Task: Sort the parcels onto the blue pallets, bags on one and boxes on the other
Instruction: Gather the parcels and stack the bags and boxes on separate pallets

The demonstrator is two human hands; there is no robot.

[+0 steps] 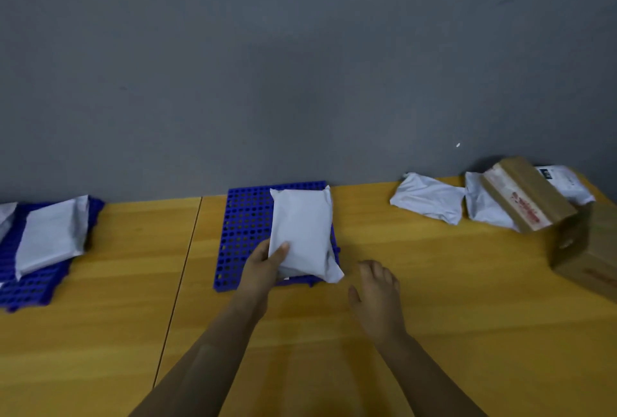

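Observation:
A white parcel bag [302,233] lies over the right half of the middle blue pallet [245,233]. My left hand [263,264] grips its near left corner, thumb on top. My right hand [377,293] hovers over the table just right of the bag, fingers apart and holding nothing. At the far left a second blue pallet [30,286] carries a white bag [51,234] and the edge of another bag [5,219]. At the right lie two crumpled white bags [429,201] [484,208], a tilted cardboard box [527,194] and a larger box [591,249].
The yellow wooden table [434,283] has a seam [180,279] running between the two pallets. A grey wall [300,66] stands right behind the table. Another labelled white parcel [564,181] lies behind the tilted box at the far right.

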